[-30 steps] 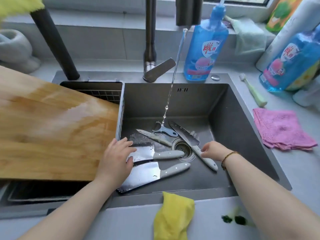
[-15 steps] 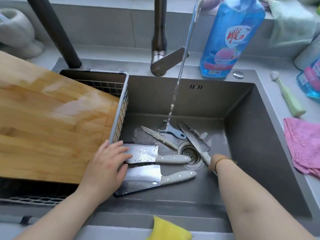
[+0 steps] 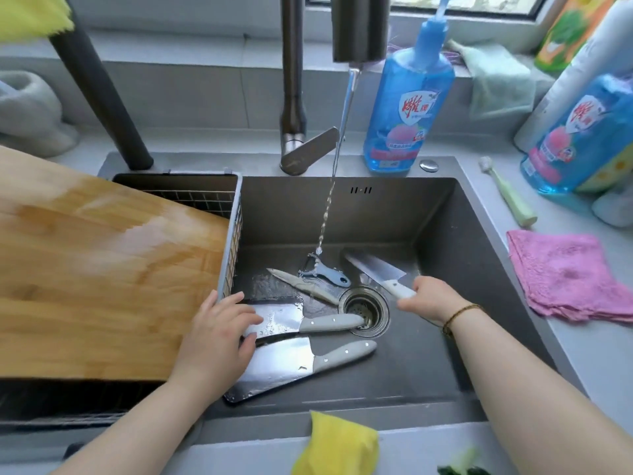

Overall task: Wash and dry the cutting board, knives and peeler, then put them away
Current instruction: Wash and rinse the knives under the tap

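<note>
Closest to the camera, a yellow cloth [image 3: 337,447] lies on the sink's front rim, between the two forearms, with green scraps [image 3: 460,469] just to its right. Up from there, the left hand [image 3: 219,334] lies spread and flat, fingers open, gripping nothing; its fingertips touch the blades of two cleavers. The near cleaver [image 3: 291,366] runs out from under the palm, handle aimed right. The far cleaver [image 3: 294,318] sits just above it, its handle tip reaching the drain [image 3: 364,311]. Hard against the left hand's outer side is the cutting board [image 3: 96,269], wet and shiny, lying across a wire basket [image 3: 229,255] on the sink's left.

Across the drain, the right hand [image 3: 430,299] is closed round the pale handle of a long knife [image 3: 375,270], blade pointing up and left from the fist along the sink [image 3: 479,269] floor. A bead bracelet [image 3: 457,315] circles that wrist. Between the hands, beyond the drain, a small knife [image 3: 301,284] lies slanted, and the blue peeler [image 3: 323,270] rests against it, right under the thin stream from the tap [image 3: 359,29].

Right of the right hand, on the counter, a pink cloth [image 3: 568,275]. Farther back, a green brush [image 3: 507,193], a blue soap bottle [image 3: 409,108] behind the sink, and another bottle [image 3: 579,138] at far right.
</note>
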